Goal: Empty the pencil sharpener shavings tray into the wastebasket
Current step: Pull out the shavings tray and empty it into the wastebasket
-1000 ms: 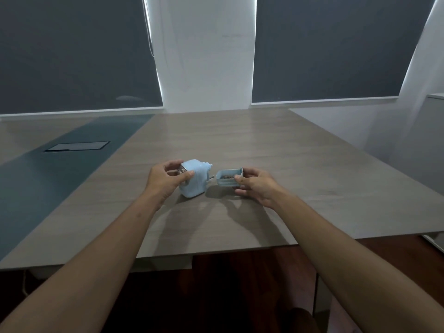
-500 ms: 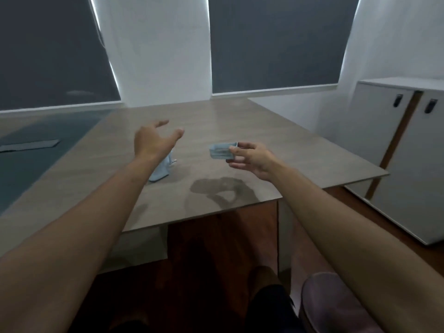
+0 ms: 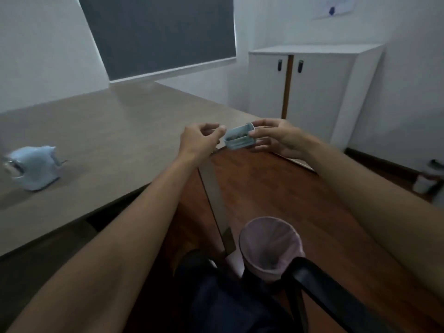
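A small light-blue shavings tray [image 3: 238,139] with dark shavings inside is pinched at its right end by my right hand [image 3: 280,138], level, in the air past the table's right corner. My left hand [image 3: 200,140] hovers just left of the tray with fingers curled and apart, its fingertips close to the tray's left end. The light-blue pencil sharpener [image 3: 33,167] stands alone on the wooden table [image 3: 108,131] at far left. A wastebasket [image 3: 271,246] lined with a pale pink bag stands on the floor below and nearer to me than the tray.
A white two-door cabinet [image 3: 310,87] stands against the right wall. A black chair armrest [image 3: 329,299] crosses the lower right beside the wastebasket. A table leg [image 3: 216,200] runs down left of the wastebasket. The floor is dark wood.
My view has swung right and down, bringing the wastebasket into sight. My right hand carried the tray past the table's corner. My left hand left the sharpener and came over beside the tray.
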Demonstrator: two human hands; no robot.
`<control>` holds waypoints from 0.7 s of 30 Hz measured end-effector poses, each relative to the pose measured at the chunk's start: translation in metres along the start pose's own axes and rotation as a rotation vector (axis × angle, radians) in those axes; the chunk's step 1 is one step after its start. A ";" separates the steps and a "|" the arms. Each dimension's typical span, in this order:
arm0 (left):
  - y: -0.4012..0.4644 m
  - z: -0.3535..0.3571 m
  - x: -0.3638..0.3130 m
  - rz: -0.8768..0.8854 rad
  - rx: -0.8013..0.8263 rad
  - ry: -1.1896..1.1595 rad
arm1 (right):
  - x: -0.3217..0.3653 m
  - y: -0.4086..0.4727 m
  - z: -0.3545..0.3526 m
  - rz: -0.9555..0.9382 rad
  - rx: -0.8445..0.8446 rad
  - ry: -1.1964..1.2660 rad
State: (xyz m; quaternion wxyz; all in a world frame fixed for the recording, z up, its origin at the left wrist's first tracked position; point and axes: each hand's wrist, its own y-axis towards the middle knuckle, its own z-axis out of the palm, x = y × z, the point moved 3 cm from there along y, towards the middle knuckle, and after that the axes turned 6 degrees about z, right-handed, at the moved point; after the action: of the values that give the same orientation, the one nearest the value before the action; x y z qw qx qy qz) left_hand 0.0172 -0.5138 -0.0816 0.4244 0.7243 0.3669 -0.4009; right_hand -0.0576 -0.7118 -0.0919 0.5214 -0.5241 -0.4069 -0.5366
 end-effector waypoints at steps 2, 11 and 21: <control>-0.007 0.039 0.013 -0.029 0.090 -0.036 | -0.018 -0.015 -0.036 0.032 -0.003 -0.038; -0.027 0.151 0.144 -0.230 0.254 0.046 | -0.161 -0.031 -0.131 0.273 -0.069 0.030; -0.077 0.232 0.323 -0.570 0.307 0.189 | -0.346 -0.003 -0.166 0.515 -0.230 0.140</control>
State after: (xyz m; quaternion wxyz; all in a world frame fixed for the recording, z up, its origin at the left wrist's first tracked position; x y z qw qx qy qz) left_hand 0.0198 -0.6349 -0.4683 0.1454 0.6820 0.5275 -0.4853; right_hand -0.1160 -0.8284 -0.4526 0.6044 -0.6276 -0.1601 -0.4640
